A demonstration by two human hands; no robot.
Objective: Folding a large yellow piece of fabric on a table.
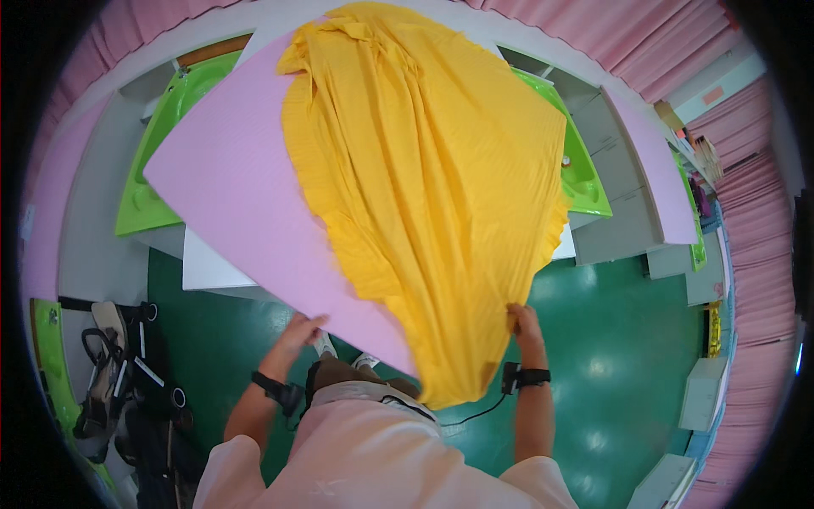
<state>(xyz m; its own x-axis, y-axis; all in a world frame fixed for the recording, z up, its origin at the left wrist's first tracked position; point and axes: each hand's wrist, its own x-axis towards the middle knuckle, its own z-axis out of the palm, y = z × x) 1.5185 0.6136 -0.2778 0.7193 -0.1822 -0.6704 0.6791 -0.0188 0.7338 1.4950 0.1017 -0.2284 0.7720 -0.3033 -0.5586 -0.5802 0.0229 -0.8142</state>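
A large yellow sheet (pixel 458 161) with gathered, ruffled edges lies in long folds over a flat pink pad (pixel 229 178). It covers the pad's right part, and its near end hangs close to my body. The pad's left side is bare. My left hand (pixel 298 331) is closed at the near edge of the pad, thumb and fingers at its rim. On the right, my right hand (pixel 526 322) pinches the sheet's right edge, with its fingertips partly hidden by the cloth.
A white table (pixel 216 267) stands under the pad. Green sink basins (pixel 136 204) are on the left, and another green basin (pixel 585 182) is on the right beside grey cabinets (pixel 623 204). A folded stroller (pixel 110 365) stands at lower left on the green floor (pixel 593 365).
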